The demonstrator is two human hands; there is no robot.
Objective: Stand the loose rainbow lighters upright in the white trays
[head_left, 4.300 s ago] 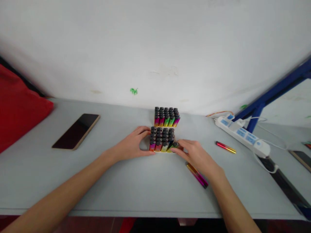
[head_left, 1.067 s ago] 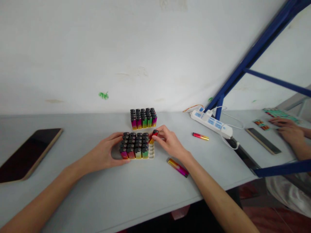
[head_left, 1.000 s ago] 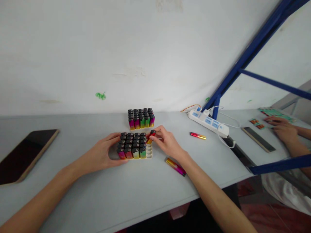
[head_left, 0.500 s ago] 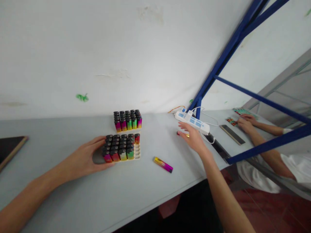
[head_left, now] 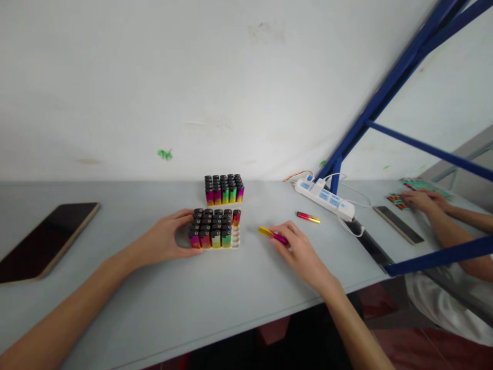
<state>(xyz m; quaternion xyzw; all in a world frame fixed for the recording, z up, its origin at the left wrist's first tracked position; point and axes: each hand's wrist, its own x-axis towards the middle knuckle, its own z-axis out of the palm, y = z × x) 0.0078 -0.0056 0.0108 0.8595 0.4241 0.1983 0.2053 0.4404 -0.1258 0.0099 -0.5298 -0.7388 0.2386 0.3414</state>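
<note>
My left hand (head_left: 169,237) grips the left side of a white tray (head_left: 235,238) of lighters, fingers at its back corner and thumb at its front corner. Black-topped lighters (head_left: 211,228) in several colours stand upright in it; the right-hand column holds one red lighter (head_left: 236,218) at the back and bare slots in front. To the right of the tray, my right hand (head_left: 298,253) pinches a yellow and purple lighter (head_left: 265,232) by its purple end, low over the table. A red and yellow lighter (head_left: 308,217) lies beyond that hand.
Behind the tray stands a second block of lighters (head_left: 224,191). A white power strip (head_left: 325,198) with cables lies by a blue metal frame (head_left: 356,131). A dark phone (head_left: 50,241) lies at left, another (head_left: 398,224) at right near a co-worker's hands (head_left: 421,200).
My right hand has come back from the red and yellow lighter and taken hold of the yellow and purple one. My left hand stays on the tray. The view has turned left.
</note>
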